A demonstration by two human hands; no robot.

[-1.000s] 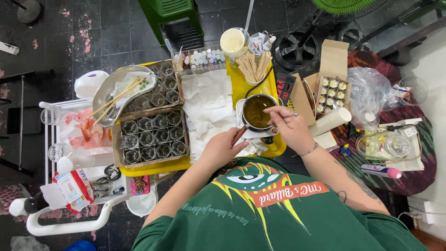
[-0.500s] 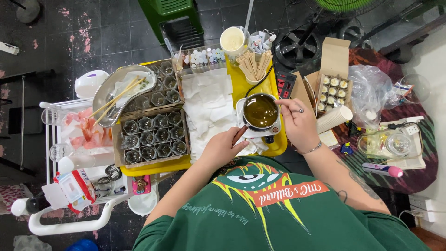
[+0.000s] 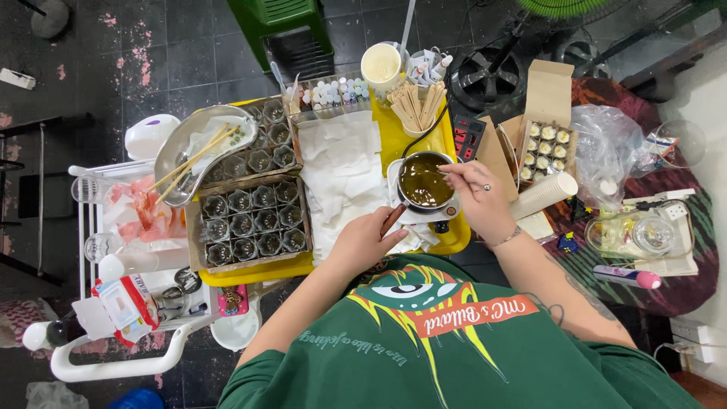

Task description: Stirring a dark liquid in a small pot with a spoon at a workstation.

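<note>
Head view, left to right: metal dish (image 3: pixel 198 145) with wooden sticks, then box of small dark jars (image 3: pixel 248 221) on the yellow tray (image 3: pixel 250 271). White paper sheets (image 3: pixel 341 168) next. Left hand (image 3: pixel 365 241) curled around the brown handle (image 3: pixel 393 220) of the small pot (image 3: pixel 424 180) (dark amber liquid inside). Right hand (image 3: pixel 475 198) over the pot's right rim, fingertips pinched on a thin stick. Further right, carton of little cups (image 3: pixel 547 145).

Bright, even overhead light, soft shadows, sharp focus throughout.
</note>
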